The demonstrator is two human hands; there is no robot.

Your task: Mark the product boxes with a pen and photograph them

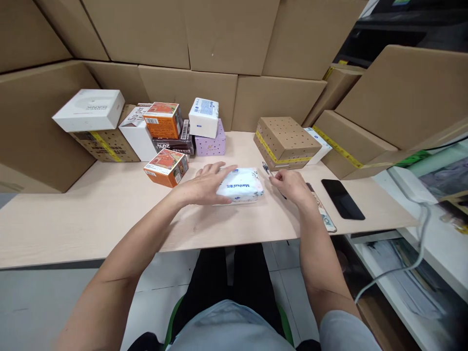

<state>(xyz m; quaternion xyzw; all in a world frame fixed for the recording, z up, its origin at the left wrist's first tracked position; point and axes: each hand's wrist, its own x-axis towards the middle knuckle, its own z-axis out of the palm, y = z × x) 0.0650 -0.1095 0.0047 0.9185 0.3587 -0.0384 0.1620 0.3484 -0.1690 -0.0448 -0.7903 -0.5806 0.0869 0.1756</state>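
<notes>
Spanning the left end of the Manhua tissue pack (246, 181) with the left hand (206, 185), fingers wide; pinching a slim metallic tool (266, 168) in the right hand (290, 185), with a dotted cardboard box (287, 140) beyond. Apparently only taken hold of, with anything left impossible to tell.

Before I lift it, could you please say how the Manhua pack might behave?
The Manhua pack may slip in its plastic-looking wrap. Rounded edges suggest it may yield to the left hand. Lying flat, it probably won't roll.
</notes>
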